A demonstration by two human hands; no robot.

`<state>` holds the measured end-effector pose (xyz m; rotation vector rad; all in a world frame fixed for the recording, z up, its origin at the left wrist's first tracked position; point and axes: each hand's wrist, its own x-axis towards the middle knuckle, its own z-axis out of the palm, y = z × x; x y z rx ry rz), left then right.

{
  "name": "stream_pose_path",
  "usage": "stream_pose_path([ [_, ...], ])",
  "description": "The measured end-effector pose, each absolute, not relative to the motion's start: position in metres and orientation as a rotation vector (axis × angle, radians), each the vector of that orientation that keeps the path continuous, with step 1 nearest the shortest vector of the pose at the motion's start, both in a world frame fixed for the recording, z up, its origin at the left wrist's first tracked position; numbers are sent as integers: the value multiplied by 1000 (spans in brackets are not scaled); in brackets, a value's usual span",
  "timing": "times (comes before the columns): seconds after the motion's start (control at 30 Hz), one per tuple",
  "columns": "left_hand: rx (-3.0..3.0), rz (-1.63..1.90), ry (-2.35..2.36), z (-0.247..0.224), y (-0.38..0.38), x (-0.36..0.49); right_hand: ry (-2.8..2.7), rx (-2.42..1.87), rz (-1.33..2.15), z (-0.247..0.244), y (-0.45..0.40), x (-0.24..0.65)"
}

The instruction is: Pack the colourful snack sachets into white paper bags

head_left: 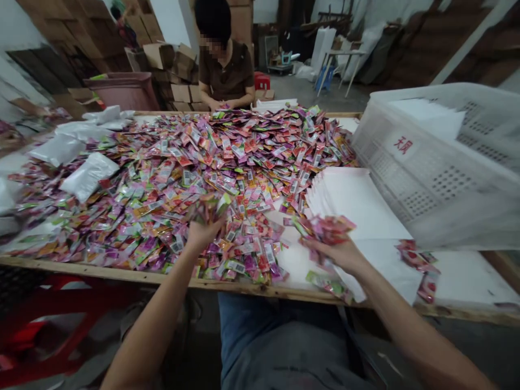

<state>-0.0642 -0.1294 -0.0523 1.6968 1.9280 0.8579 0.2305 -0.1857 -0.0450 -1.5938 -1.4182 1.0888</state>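
A wide heap of small colourful packets [162,179] covers much of the wood-edged table [122,272]. My left hand [205,230] is closed round a bunch of packets above the front middle of the heap. Further right, my right hand [335,249] grips another bunch of packets [329,228], beside a stack of white bags [353,200]. A few loose packets [331,283] lie under and near my right hand at the table's front edge. More packets [422,268] rest on the white sheets to the right.
A white plastic crate [439,173] stands at the right, holding white bags. Filled white bags [89,176] lie at the left. Across the table sits a person [226,59]. A red stool [60,325] is at the lower left; a pink bin [125,91] stands behind.
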Motion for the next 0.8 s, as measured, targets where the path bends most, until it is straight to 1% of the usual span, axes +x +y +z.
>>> stream_pose_path([
  [0.07,1704,894,1563,-51,-167,-50,-1520,-1629,1101,-44,-218,266],
  [0.17,1730,719,1313,-69,-213,-17,-1786,-1681,1086,-66,-252,276],
  [0.27,1729,553,1355,-96,-224,12,-2019,-1805,895,-97,-247,245],
  [0.4,1707,376,1633,-115,-195,18,-1985,-1890,736,-119,-197,187],
  [0.53,1680,522,1823,-115,-153,5,-1719,-1927,689,-114,-147,159],
  [0.67,1629,671,1790,-100,-132,-4,-1479,-1795,649,-88,-137,175],
  [0.73,1610,814,1697,-87,-139,-4,-1306,-1627,755,-74,-150,189],
  [0.8,1497,991,1512,-73,-157,2,-1126,-1437,969,-63,-172,200],
])
